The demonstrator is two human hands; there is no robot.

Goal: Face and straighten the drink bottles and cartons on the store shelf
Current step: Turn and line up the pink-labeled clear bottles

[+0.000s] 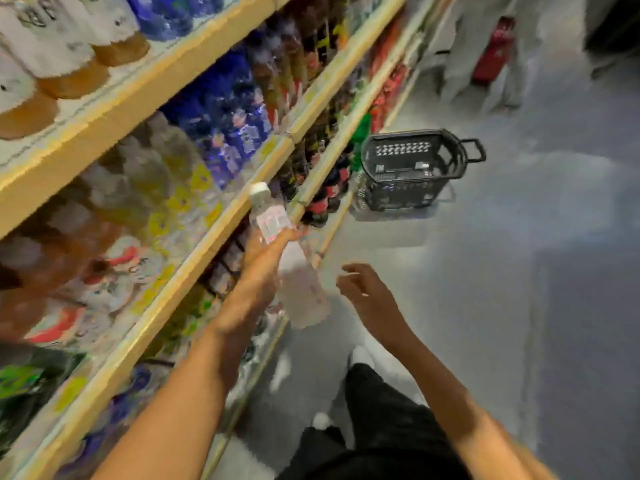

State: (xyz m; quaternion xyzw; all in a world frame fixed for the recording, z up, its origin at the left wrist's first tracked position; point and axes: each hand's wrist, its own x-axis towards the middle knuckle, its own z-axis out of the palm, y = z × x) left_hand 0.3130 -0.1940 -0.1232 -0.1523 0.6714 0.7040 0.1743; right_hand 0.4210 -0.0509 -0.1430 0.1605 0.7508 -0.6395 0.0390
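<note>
**Inspector:** Nearest the lens are the left forearm [180, 393], bare, and black trousers [381, 410] below it. The left hand [263, 268] has its fingers curled round the middle of a clear bottle [303, 292]. It reads as a full hold, as far as the blur allows.

**Clerk:** And the other hand?

**Inspector:** The right hand [367, 292] holds nothing. Its fingers are loosely bent and spread, near the bottle's base but apart from it.

**Clerk:** Where is the bottle?

**Inspector:** Off the shelf. It hangs over the aisle in front of the yellow shelf edge [194, 251], tilted, with the white cap [259, 189] toward the shelves and the base toward the person.

**Clerk:** Its appearance?

**Inspector:** Clear plastic with pale contents and a pink-and-white label [275, 223] below the neck. The print is unreadable. I can make out no dent.

**Clerk:** Progress?

**Inspector:** In my judgement, mid-task. One bottle is in hand and not yet set in a row. The blue-labelled bottles [235, 126] and the amber drinks [52, 77] above are too smeared to tell whether they face front, so I cannot say how much is left. A black basket [412, 168] stands on the grey floor [519, 271] further along, just beside the lowest shelves. I cannot tell what is in it.
</note>
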